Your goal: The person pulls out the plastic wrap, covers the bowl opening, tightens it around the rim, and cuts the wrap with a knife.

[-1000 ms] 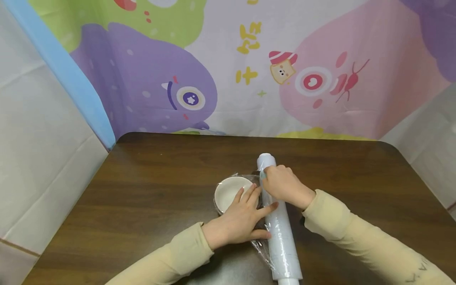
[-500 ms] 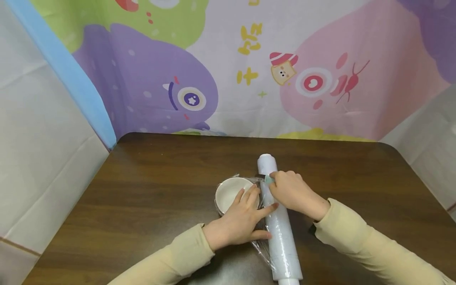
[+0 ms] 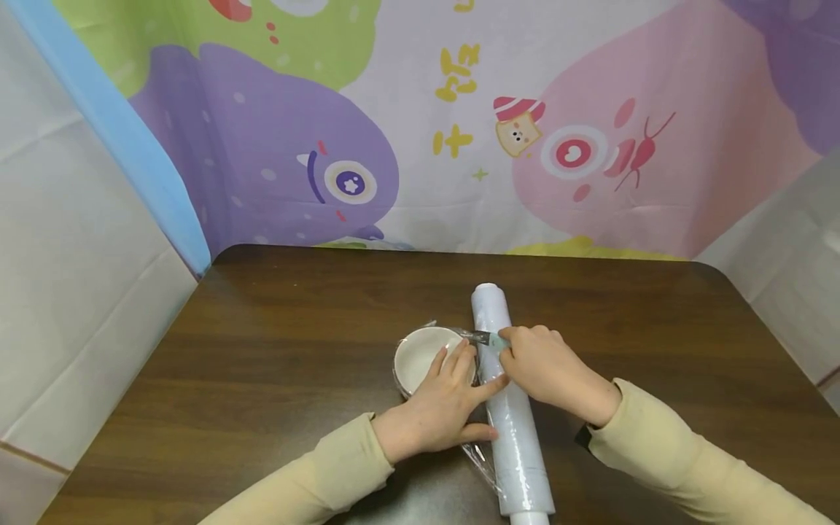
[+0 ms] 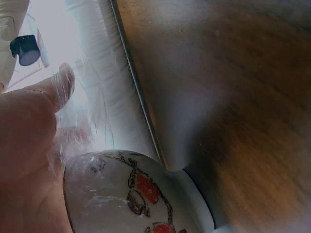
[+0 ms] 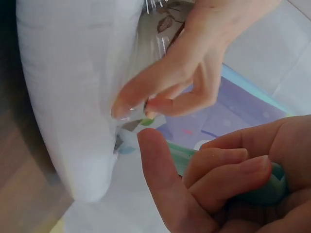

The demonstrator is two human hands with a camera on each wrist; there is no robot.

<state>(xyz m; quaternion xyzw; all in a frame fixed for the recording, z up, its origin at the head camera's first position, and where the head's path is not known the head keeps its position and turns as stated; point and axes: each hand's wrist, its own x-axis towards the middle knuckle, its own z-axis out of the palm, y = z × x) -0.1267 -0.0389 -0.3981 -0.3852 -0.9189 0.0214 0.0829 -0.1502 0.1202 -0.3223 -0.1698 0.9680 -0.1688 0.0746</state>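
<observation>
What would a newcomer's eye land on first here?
Probably the cartoon backdrop behind the table, with its sideways one-eyed monsters. Next, the shiny roll of plastic wrap on the table, just right of the white bowl that the left hand rests on. Over the roll, the right hand grips a teal-handled knife.

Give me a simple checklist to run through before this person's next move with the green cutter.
1. Cutter gripped: ok, the right hand holds its green handle.
2. Bowl steadied: ok, the left hand rests across its rim.
3. Roll lying on the table: ok, beside the bowl.
4. Left fingers well clear of the blade: not ok, the tips look close to it.
5. Film free of the roll: not ok, it joins them near the roll's near end.
6. Blade through the film: cannot tell.
</observation>
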